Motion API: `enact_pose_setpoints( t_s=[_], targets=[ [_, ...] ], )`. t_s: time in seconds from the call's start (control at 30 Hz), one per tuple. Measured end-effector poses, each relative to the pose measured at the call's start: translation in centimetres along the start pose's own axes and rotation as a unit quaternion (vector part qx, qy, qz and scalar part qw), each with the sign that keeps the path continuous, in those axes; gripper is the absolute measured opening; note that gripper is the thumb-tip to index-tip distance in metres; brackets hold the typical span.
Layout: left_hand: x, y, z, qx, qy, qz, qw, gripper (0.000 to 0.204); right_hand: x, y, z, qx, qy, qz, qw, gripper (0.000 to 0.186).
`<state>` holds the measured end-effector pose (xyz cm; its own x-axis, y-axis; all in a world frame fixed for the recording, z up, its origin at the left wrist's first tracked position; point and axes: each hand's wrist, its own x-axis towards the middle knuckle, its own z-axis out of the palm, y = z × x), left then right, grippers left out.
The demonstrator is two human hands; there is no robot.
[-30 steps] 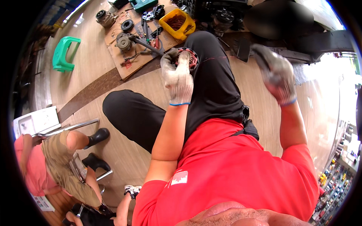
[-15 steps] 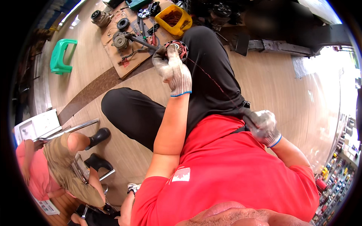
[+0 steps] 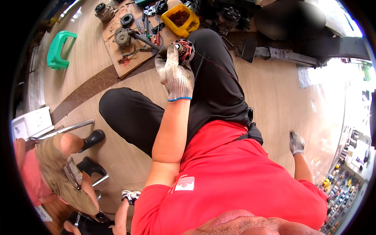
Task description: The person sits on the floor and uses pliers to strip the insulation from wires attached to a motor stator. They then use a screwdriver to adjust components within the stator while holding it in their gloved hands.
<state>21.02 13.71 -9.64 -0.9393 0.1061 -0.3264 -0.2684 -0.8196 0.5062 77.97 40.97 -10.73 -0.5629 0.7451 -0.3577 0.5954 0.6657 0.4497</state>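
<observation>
My left hand (image 3: 174, 76), in a grey-white knitted glove with a blue cuff, is closed around a round wire-wound motor part (image 3: 187, 51) with reddish copper coils and a pale centre. It holds the part above my raised right knee. From the part a thin reddish copper wire (image 3: 219, 66) runs across my black trouser leg, then fades from sight. Far out to the right, my gloved right hand (image 3: 297, 144) is closed, its fingertips dark. The wire leads toward that hand, though its end is too fine to make out.
On a cardboard sheet (image 3: 122, 64) ahead lie motor parts and tools. A yellow cut-open container (image 3: 181, 19) holds copper scraps. A green stool (image 3: 59, 51) stands at left, a seated person in boots (image 3: 91, 166) below it. A metal beam (image 3: 290, 56) lies at front right.
My right hand has swung from beside my waist far out to the right. My left hand keeps the motor part over the knee, its face now turned more into view.
</observation>
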Motion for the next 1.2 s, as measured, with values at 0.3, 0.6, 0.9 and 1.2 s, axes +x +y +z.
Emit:
enact_pose_setpoints(
  t_s=[0.3,0.6,0.9,1.2],
  targets=[
    [-2.0,0.1,0.3,0.043,-0.042,-0.017,0.998,0.020,-1.4,-0.1,5.3,0.403,-0.466,0.035,0.787,0.071],
    [-2.2,-0.2,-0.6,0.106,-0.056,0.018,0.993,0.023,12.4,-26.6,-31.0,0.548,0.211,-0.302,0.751,0.039],
    [-2.7,1.7,0.7,0.037,-0.039,-0.028,0.998,0.017,14.6,-35.2,-33.5,0.489,-0.027,-0.380,0.785,0.037],
    [-0.6,1.7,0.4,-0.009,-0.010,-0.041,0.999,0.023,15.2,-14.7,-12.9,0.300,0.083,-0.141,0.940,0.029]
  ],
)
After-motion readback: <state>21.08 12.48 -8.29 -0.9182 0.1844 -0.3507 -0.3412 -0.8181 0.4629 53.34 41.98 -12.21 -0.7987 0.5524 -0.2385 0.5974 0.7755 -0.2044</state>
